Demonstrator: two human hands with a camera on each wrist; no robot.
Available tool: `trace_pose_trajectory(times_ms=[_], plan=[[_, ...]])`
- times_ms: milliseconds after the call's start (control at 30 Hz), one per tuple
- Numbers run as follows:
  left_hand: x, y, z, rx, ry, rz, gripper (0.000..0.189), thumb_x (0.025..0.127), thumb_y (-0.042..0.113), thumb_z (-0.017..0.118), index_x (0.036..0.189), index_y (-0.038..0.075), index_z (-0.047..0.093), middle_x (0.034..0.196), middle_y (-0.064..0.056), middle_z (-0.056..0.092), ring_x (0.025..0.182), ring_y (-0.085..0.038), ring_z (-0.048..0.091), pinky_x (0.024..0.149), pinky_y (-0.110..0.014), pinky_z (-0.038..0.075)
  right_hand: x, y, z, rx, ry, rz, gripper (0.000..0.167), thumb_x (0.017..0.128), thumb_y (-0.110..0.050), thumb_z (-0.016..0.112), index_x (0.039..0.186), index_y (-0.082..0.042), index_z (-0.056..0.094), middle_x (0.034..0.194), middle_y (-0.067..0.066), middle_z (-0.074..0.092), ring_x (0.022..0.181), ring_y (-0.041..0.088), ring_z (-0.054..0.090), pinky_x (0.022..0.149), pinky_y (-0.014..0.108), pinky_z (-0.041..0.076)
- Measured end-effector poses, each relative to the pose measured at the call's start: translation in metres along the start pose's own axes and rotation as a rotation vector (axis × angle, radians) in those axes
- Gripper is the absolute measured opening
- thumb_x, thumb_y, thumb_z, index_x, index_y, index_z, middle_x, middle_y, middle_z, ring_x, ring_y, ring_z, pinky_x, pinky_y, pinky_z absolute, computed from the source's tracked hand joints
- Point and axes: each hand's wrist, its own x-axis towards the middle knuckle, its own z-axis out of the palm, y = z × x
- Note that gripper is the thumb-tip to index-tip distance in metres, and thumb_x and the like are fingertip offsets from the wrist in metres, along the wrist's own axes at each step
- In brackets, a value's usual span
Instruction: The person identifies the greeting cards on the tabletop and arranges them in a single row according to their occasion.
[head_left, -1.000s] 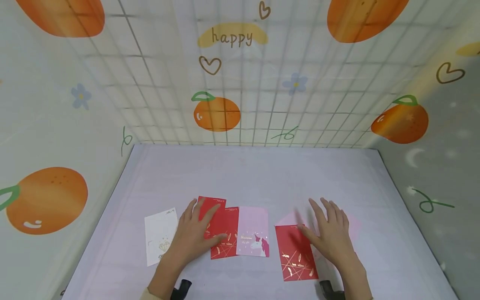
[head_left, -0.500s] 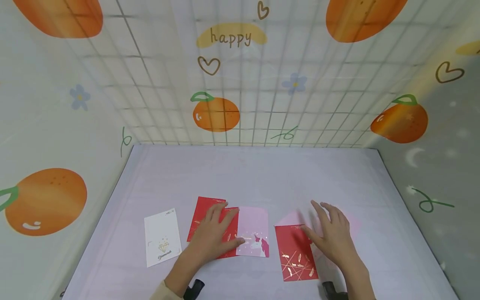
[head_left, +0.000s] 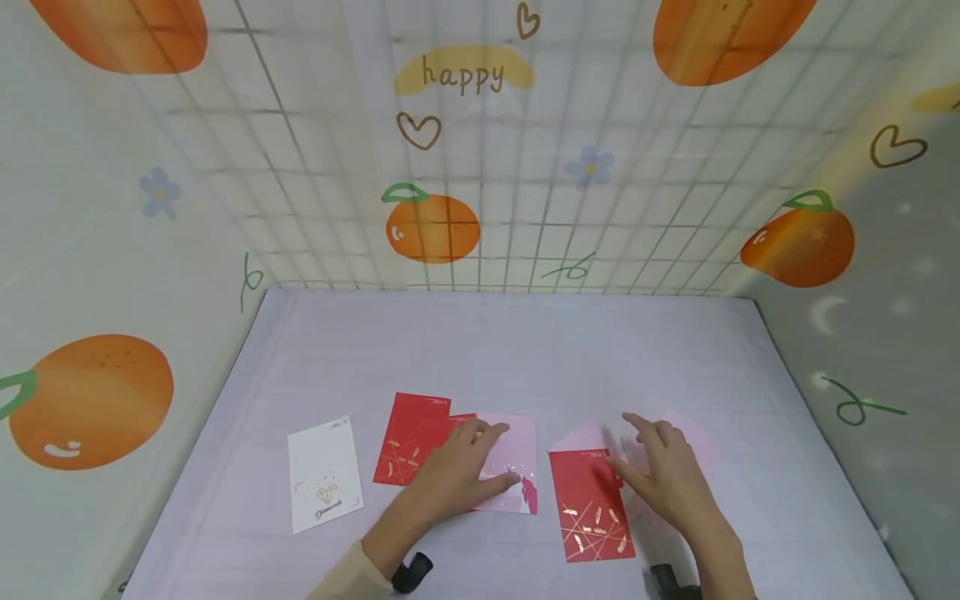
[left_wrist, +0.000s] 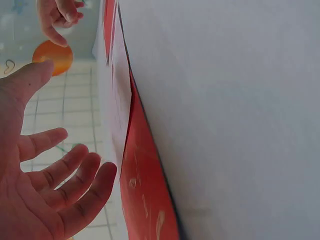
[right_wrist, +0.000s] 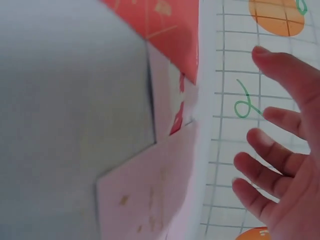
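Observation:
My left hand (head_left: 453, 471) hovers over a pink unicorn card (head_left: 517, 442) and the red card beside it, fingers spread and holding nothing. In the left wrist view its palm (left_wrist: 30, 200) shows bare, apart from the cards. My right hand (head_left: 667, 479) hangs with loosely bent fingers above pink cards (head_left: 693, 437), beside a red card with gold print (head_left: 592, 508). The right wrist view shows that hand (right_wrist: 285, 160) holding nothing, with a red card (right_wrist: 175, 30) overlapping pink ones (right_wrist: 145, 190) below. Another red card (head_left: 408, 433) lies left of the left hand.
A white card with a gold diamond (head_left: 326, 475) lies at the left on the pale table (head_left: 510, 350). A patterned curtain with oranges (head_left: 432, 229) rises along the table's back edge and both sides.
My left hand has moved right, from over the white and red cards to over the pink unicorn card. My right hand has shifted slightly toward me. The cards stay where they were.

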Motion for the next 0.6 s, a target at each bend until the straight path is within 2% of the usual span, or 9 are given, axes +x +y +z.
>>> trace_pose_trajectory(times_ms=[100, 300, 467, 600], plan=[[0.004, 0.005, 0.005, -0.037, -0.029, -0.025, 0.079, 0.079, 0.055, 0.078, 0.147, 0.026, 0.049, 0.129, -0.001, 0.056, 0.114, -0.017, 0.057, 0.077, -0.035, 0.059, -0.001, 0.002, 0.000, 0.040, -0.041, 0.038, 0.080, 0.071, -0.036, 0.091, 0.138, -0.014, 0.053, 0.107, 0.010, 0.059, 0.094, 0.027, 0.057, 0.070, 0.043, 0.060], [0.014, 0.017, 0.012, -0.131, -0.040, -0.038, 0.071, 0.081, 0.048, 0.080, 0.141, 0.021, 0.055, 0.117, 0.001, 0.061, 0.098, -0.012, 0.063, 0.071, -0.027, 0.058, -0.001, 0.007, 0.003, 0.134, -0.149, 0.117, 0.076, 0.074, -0.043, 0.089, 0.135, -0.014, 0.055, 0.109, 0.008, 0.059, 0.097, 0.025, 0.055, 0.073, 0.040, 0.059], [0.024, 0.031, 0.020, -0.200, -0.086, -0.037, 0.064, 0.084, 0.045, 0.079, 0.138, 0.021, 0.056, 0.111, 0.004, 0.061, 0.094, -0.008, 0.063, 0.068, -0.022, 0.055, -0.001, 0.008, 0.008, 0.210, -0.238, 0.200, 0.074, 0.073, -0.045, 0.088, 0.133, -0.019, 0.055, 0.112, 0.005, 0.058, 0.095, 0.023, 0.054, 0.071, 0.036, 0.059], [0.030, 0.039, 0.028, -0.199, -0.123, -0.029, 0.064, 0.082, 0.046, 0.080, 0.137, 0.022, 0.058, 0.110, 0.006, 0.061, 0.091, -0.005, 0.061, 0.068, -0.022, 0.054, 0.000, 0.009, 0.011, 0.206, -0.279, 0.214, 0.072, 0.073, -0.044, 0.088, 0.132, -0.018, 0.057, 0.117, 0.007, 0.058, 0.095, 0.022, 0.055, 0.071, 0.036, 0.059]])
